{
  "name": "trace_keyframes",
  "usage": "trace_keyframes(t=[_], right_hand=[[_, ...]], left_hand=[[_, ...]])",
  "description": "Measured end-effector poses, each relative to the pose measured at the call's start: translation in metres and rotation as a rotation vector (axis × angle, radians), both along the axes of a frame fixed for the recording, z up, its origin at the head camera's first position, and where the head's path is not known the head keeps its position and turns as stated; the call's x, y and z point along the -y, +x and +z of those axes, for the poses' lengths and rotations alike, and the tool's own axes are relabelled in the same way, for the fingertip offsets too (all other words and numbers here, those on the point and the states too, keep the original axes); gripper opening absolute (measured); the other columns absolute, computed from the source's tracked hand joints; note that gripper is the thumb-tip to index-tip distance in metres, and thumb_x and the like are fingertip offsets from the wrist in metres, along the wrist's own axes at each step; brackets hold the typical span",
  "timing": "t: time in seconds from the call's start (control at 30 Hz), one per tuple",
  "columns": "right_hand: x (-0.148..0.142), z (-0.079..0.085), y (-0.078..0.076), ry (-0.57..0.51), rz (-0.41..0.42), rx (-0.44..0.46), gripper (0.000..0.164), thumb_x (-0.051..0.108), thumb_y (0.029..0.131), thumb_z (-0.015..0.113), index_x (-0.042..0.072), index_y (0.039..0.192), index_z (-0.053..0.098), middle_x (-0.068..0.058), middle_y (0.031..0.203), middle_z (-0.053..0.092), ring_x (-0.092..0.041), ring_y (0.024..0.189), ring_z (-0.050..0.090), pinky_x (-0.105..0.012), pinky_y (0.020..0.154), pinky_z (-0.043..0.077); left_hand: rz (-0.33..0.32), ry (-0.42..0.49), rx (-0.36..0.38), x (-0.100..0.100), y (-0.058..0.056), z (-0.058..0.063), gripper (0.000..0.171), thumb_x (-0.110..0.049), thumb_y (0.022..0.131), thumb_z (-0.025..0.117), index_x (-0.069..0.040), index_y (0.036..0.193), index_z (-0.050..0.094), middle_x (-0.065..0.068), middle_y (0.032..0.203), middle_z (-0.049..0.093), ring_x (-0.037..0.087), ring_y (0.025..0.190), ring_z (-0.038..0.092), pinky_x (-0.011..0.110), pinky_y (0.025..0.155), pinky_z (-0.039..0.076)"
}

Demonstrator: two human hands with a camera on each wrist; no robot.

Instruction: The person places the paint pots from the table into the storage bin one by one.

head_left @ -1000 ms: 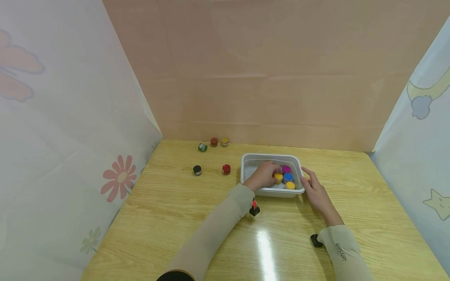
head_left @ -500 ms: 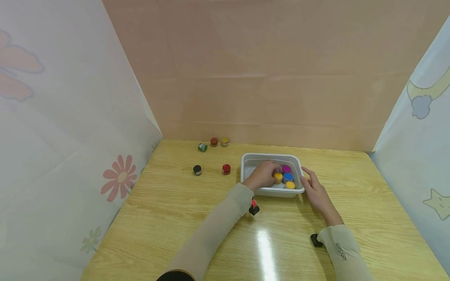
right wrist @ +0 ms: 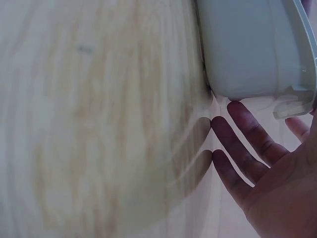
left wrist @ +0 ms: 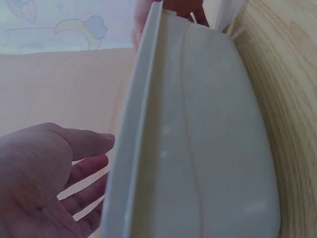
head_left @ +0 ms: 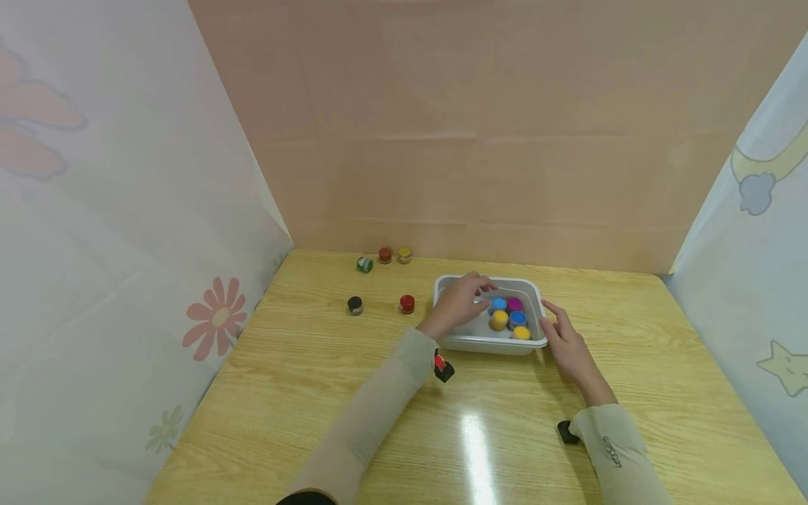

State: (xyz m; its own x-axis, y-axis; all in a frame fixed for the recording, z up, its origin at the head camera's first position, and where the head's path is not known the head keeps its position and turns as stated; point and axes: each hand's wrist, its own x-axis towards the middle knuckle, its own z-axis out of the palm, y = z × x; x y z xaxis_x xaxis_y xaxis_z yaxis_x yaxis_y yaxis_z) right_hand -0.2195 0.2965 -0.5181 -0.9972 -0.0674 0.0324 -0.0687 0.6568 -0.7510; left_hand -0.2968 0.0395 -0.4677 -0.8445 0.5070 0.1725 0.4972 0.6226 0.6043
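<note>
The person's left hand (head_left: 457, 305) hangs over the tray (head_left: 492, 346), thumb and fingers apart with nothing seen between them; whether anything sits beneath its palm is hard to tell. The right hand (head_left: 568, 348) has its fingers straight against the tray's end wall. Between the hands, five jars are already in the tray: light blue jar (head_left: 499, 304), purple jar (head_left: 515, 304), dark blue jar (head_left: 517, 319) and two yellow jars (head_left: 499, 320), lids up. Five remain outside, left of the left hand: red jar (head_left: 407, 304), black jar (head_left: 355, 306), and farther off the brownish-red jar (head_left: 385, 255), yellow-lidded jar (head_left: 405, 255) and green jar (head_left: 364, 264) (this one on its side, cap facing right). The tray's long axis runs from the left hand toward the right.
</note>
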Motion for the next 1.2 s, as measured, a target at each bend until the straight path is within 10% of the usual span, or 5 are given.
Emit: trace_keyframes(t=[0.37, 0.8, 1.2], right_hand=[[0.000, 0.000, 0.001, -0.013, 0.003, 0.008, 0.063, 0.049, 0.113, 0.029, 0.019, 0.166, 0.017, -0.036, 0.132, 0.060, -0.055, 0.128, 0.053, -0.073, 0.103, 0.040], [0.000, -0.001, 0.001, -0.014, 0.003, 0.008, 0.063, 0.049, 0.112, 0.029, 0.020, 0.166, 0.017, -0.034, 0.129, 0.061, -0.052, 0.125, 0.056, -0.072, 0.102, 0.041], [0.001, 0.000, 0.001, -0.014, 0.001, 0.019, 0.063, 0.049, 0.112, 0.028, 0.019, 0.166, 0.016, -0.038, 0.136, 0.057, -0.056, 0.130, 0.051, -0.075, 0.106, 0.037]], left_hand=[[0.131, 0.053, -0.105, 0.060, -0.004, 0.005, 0.038, -0.019, 0.101, 0.069, -0.018, 0.138, 0.064, 0.000, 0.138, 0.066, 0.019, 0.122, 0.063, 0.037, 0.105, 0.053], [0.242, 0.133, -0.002, 0.133, -0.009, -0.020, 0.047, -0.020, 0.099, 0.072, -0.015, 0.144, 0.059, 0.005, 0.143, 0.063, 0.027, 0.127, 0.060, 0.048, 0.109, 0.049], [0.250, 0.164, 0.155, 0.153, -0.008, -0.042, 0.052, -0.018, 0.098, 0.073, -0.013, 0.148, 0.055, 0.011, 0.144, 0.060, 0.034, 0.131, 0.058, 0.052, 0.108, 0.050]])
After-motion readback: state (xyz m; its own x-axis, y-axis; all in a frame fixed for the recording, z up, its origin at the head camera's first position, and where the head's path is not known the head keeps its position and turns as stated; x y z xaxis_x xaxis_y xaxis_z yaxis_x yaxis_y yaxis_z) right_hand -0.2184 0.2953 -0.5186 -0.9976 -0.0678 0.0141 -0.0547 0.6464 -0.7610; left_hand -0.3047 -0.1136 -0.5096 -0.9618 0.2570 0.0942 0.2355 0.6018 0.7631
